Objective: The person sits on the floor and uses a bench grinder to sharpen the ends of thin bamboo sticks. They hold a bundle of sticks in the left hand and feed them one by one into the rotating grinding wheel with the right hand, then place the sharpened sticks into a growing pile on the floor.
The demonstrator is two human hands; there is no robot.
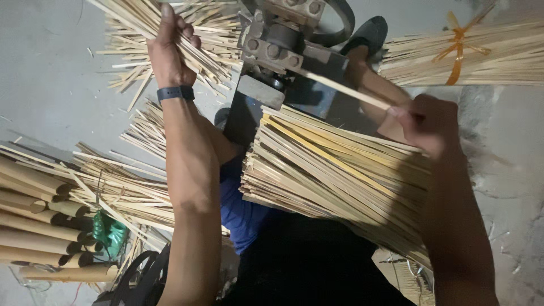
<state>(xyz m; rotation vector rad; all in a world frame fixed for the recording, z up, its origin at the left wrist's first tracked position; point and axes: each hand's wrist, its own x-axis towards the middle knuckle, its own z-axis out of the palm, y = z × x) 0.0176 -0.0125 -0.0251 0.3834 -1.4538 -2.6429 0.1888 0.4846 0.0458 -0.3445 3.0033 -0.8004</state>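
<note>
My left hand point(168, 50), with a dark band on its wrist, grips a bunch of thin bamboo strips point(201, 48) at the upper left, beside a grey metal machine point(276, 48). My right hand point(429, 122) pinches a single bamboo strip point(345, 88) whose far end runs into the machine. Below that strip a thick stack of flat bamboo strips point(328, 170) lies across my lap.
A tied bundle of strips point(481, 54) with an orange band lies at the upper right. Bamboo tubes point(34, 226) and a green object point(110, 232) sit at the lower left among loose strips point(122, 190). A dark shoe point(371, 31) shows behind the machine on the grey concrete floor point(45, 85).
</note>
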